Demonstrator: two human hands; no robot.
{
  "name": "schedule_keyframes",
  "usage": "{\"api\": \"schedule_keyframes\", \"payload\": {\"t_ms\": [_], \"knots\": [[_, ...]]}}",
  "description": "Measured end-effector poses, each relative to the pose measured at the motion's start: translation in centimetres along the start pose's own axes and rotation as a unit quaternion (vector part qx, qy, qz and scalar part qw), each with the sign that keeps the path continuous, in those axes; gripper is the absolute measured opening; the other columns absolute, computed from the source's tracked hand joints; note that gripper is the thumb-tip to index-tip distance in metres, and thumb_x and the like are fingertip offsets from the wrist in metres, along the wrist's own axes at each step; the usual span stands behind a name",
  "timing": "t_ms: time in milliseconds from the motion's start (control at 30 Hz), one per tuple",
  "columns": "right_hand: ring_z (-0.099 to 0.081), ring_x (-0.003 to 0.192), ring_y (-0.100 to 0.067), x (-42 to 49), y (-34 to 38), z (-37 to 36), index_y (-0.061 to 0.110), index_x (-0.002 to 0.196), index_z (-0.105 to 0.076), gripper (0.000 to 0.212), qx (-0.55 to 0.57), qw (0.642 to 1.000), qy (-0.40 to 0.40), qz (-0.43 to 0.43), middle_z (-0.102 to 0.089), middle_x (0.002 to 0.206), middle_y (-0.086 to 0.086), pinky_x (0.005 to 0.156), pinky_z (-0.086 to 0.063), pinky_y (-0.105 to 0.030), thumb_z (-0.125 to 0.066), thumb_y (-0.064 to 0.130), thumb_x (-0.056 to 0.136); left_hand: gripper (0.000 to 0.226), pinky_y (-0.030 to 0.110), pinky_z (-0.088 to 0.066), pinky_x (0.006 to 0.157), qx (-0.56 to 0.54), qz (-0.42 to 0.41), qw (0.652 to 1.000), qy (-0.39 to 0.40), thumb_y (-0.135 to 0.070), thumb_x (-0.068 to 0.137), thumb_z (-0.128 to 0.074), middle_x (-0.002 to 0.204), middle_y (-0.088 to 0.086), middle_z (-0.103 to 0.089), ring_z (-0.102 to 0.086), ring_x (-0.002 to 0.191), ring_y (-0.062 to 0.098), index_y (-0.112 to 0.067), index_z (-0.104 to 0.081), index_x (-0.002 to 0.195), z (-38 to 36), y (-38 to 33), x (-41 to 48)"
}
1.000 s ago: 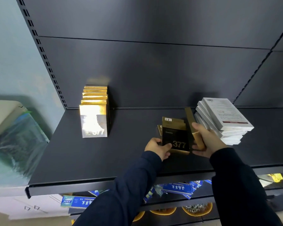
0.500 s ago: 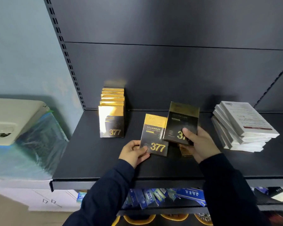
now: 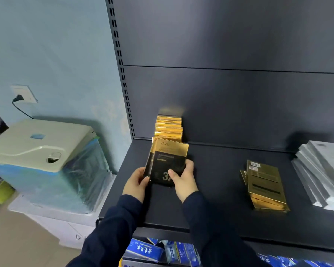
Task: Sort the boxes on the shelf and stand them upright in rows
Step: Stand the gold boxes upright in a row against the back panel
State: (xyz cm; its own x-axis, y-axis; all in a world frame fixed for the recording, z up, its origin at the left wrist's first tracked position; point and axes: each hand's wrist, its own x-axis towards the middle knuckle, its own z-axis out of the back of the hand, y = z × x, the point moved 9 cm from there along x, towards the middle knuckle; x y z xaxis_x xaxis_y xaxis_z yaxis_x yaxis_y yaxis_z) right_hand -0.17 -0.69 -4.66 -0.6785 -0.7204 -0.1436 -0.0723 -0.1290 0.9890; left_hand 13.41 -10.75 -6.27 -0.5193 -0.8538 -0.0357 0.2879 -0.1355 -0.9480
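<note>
- Two held boxes [image 3: 168,162], gold above and black below, were upright between both hands and leaned a little to the right. I counted two, one close behind the other, but a third could have been hidden.
- The left hand [image 3: 136,183] gripped their left edge, with the thumb on the front and the fingers curled behind.
- The right hand [image 3: 183,180] gripped the lower right corner, and its thumb covered part of the big number on the front. I judged that the two-sided grip kept the boxes squared together so that they could be put down as one.
- The held boxes were just in front of the row [image 3: 169,128] of the same gold boxes, which stood upright at the back left of the shelf [image 3: 210,199]. They probably belonged at the front of this row. I could not tell whether they touched it.
- A flat pile [image 3: 264,182] of gold boxes lay well apart to the right, back side up, so this part of the sorting was not yet done.
- A white stack [image 3: 320,170] lay flat and fanned out at the right edge of the shelf, also not yet stood up.
- The row kept the same faces together, which I judged was the reason for carrying gold boxes to the left side.
- Blue boxes [image 3: 143,251] lay in disorder on the lower shelf.
- A machine [image 3: 42,151] under plastic film stood beside the shelf, on the left.
</note>
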Motion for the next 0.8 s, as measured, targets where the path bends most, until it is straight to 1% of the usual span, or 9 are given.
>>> {"api": "schedule_keyframes", "payload": {"t_ms": [67, 167, 233, 333, 433, 500, 600, 733, 800], "knots": [[-0.046, 0.121, -0.014, 0.4, 0.7, -0.2, 0.027, 0.123, -0.033, 0.054, -0.018, 0.998, -0.040, 0.037, -0.035, 0.132, 0.002, 0.098, -0.038, -0.023, -0.062, 0.000, 0.086, 0.032, 0.025, -0.036, 0.099, 0.114, -0.019, 0.993, -0.036, -0.006, 0.093, -0.050, 0.113, 0.007, -0.057, -0.051, 0.106, 0.017, -0.013, -0.059, 0.122, 0.4, -0.1, 0.7], [-0.033, 0.132, -0.013, 0.8, 1.0, -0.7, 0.021, 0.140, -0.029, 0.070, -0.090, 0.992, -0.062, 0.064, -0.026, 0.142, 0.002, 0.105, -0.031, -0.020, -0.064, -0.001, 0.084, 0.042, 0.021, -0.032, 0.100, 0.160, -0.010, 0.984, -0.083, -0.002, 0.090, -0.051, 0.115, 0.011, -0.046, -0.049, 0.112, 0.024, -0.012, -0.053, 0.130, 0.5, -0.2, 0.6], [-0.028, 0.138, -0.014, 1.0, 0.4, -1.2, 0.021, 0.148, -0.020, 0.075, -0.111, 0.992, -0.045, 0.050, -0.020, 0.150, 0.003, 0.105, -0.026, -0.020, -0.060, 0.000, 0.087, 0.051, 0.018, -0.028, 0.101, 0.178, -0.025, 0.980, -0.079, 0.004, 0.087, -0.047, 0.127, 0.012, -0.046, -0.047, 0.121, 0.026, -0.012, -0.048, 0.135, -0.1, -0.9, 0.4], [-0.030, 0.140, -0.017, 1.2, -1.0, -1.5, 0.024, 0.152, -0.010, 0.076, -0.096, 0.995, -0.027, 0.019, -0.023, 0.156, 0.000, 0.112, -0.026, -0.027, -0.051, 0.001, 0.092, 0.067, 0.015, -0.028, 0.098, 0.160, -0.046, 0.986, -0.014, 0.011, 0.080, -0.043, 0.134, 0.003, -0.050, -0.048, 0.123, 0.020, -0.019, -0.038, 0.140, -1.9, -2.1, 0.5], [-0.039, 0.135, -0.020, 1.5, -1.5, -1.3, 0.028, 0.152, -0.006, 0.075, -0.093, 0.995, -0.032, -0.007, -0.035, 0.151, -0.002, 0.113, -0.030, -0.034, -0.047, 0.002, 0.094, 0.075, 0.022, -0.042, 0.083, 0.181, -0.009, 0.983, 0.039, 0.002, 0.079, -0.045, 0.118, 0.003, -0.062, -0.061, 0.102, 0.023, -0.029, -0.021, 0.143, -3.1, -1.7, 0.7], [-0.041, 0.133, -0.021, 1.8, -1.3, -1.3, 0.027, 0.151, -0.008, 0.073, -0.095, 0.995, -0.028, -0.015, -0.038, 0.148, -0.003, 0.111, -0.032, -0.033, -0.047, 0.002, 0.094, 0.073, 0.024, -0.043, 0.077, 0.184, -0.001, 0.982, 0.050, 0.000, 0.079, -0.047, 0.113, 0.003, -0.064, -0.062, 0.095, 0.023, -0.030, -0.021, 0.141, -3.3, -1.6, 0.8], [-0.043, 0.132, -0.020, 2.0, -1.2, -1.2, 0.025, 0.150, -0.015, 0.069, -0.100, 0.995, -0.015, -0.015, -0.042, 0.146, -0.003, 0.110, -0.033, -0.033, -0.050, 0.005, 0.094, 0.069, 0.023, -0.041, 0.075, 0.163, -0.005, 0.985, 0.050, 0.000, 0.079, -0.049, 0.112, 0.000, -0.063, -0.058, 0.089, 0.017, -0.030, -0.027, 0.136, -3.2, -1.9, 0.9], [-0.044, 0.132, -0.018, 1.8, -1.2, -0.7, 0.025, 0.149, -0.019, 0.069, -0.090, 0.996, -0.006, -0.016, -0.044, 0.143, 0.000, 0.110, -0.035, -0.034, -0.055, 0.010, 0.093, 0.065, 0.024, -0.042, 0.078, 0.130, -0.013, 0.990, 0.056, 0.001, 0.079, -0.050, 0.107, -0.005, -0.059, -0.061, 0.099, 0.021, -0.028, -0.030, 0.134, -3.1, -1.8, 0.7], [-0.041, 0.134, -0.016, 1.5, -1.1, -0.3, 0.025, 0.151, -0.015, 0.075, -0.076, 0.997, 0.000, -0.016, -0.041, 0.147, 0.002, 0.111, -0.033, -0.032, -0.059, 0.013, 0.091, 0.067, 0.027, -0.044, 0.085, 0.109, -0.004, 0.993, 0.046, 0.001, 0.079, -0.050, 0.118, -0.003, -0.059, -0.059, 0.107, 0.021, -0.026, -0.029, 0.137, -2.8, -1.4, 0.7]]}}
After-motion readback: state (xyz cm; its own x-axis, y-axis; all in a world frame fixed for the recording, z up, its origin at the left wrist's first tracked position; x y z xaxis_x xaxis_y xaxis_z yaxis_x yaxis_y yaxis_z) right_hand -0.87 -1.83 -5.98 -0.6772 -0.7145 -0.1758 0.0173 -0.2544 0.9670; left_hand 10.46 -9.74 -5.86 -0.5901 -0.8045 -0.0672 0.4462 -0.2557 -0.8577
